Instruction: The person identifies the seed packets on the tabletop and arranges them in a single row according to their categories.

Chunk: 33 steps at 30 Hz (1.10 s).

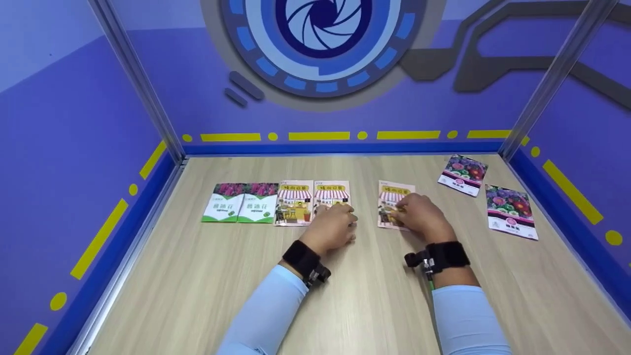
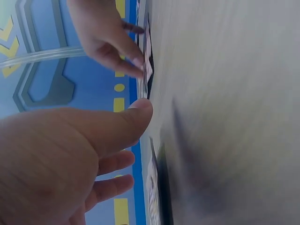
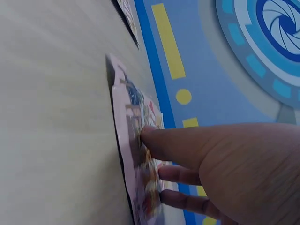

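The right hand (image 1: 423,217) is positioned at the separate pink seed packet (image 1: 396,192), which lies face up on the table (image 1: 365,296), partly beneath the fingertips and extending forward and to the left of that hand. The packet's long axis runs away from the person, with a slight tilt. The right hand is the nearer one: its thumb and fingers are extended, slightly spread, and rest on the printed face. The left hand (image 1: 333,228) lies to the left, apart from this packet, thumb straight and fingers loosely bent, pinching nothing visible; it overlaps the lower part of the right-hand packet in the pink pair (image 1: 294,203), and contact there cannot be determined. The separate packet has a pale pink border, a red-and-white striped awning and a yellow sign; one corner is raised off the table. Two purple-flower packets (image 1: 511,213) lie to the right of the right hand.
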Each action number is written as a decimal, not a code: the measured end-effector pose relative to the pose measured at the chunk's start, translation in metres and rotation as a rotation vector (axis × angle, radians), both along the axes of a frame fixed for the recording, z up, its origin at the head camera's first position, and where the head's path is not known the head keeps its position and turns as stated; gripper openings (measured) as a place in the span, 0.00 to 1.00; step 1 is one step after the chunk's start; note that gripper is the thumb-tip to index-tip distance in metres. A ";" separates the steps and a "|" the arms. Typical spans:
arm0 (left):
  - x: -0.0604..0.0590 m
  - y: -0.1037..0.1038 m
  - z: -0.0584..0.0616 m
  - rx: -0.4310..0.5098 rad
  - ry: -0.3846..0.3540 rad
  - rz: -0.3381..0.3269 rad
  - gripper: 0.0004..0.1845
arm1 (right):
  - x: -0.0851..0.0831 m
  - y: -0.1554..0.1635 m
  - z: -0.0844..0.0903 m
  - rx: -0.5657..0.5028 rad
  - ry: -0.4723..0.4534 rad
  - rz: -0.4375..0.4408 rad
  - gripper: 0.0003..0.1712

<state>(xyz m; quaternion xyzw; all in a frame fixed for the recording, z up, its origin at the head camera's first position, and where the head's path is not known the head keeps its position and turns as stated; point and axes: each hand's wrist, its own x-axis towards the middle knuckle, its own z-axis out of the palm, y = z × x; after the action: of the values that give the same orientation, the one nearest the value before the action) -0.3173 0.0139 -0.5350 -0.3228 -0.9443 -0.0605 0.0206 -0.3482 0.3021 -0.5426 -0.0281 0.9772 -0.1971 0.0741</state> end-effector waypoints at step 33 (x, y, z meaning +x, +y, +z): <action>0.008 0.010 -0.014 -0.092 -0.082 0.003 0.37 | 0.014 -0.037 0.013 -0.033 -0.030 0.141 0.25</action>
<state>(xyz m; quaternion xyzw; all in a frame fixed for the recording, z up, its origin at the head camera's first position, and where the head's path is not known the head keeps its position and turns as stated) -0.3095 0.0241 -0.5487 -0.3190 -0.9467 -0.0304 -0.0330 -0.3339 0.2649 -0.5297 -0.0953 0.9682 -0.2077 0.1021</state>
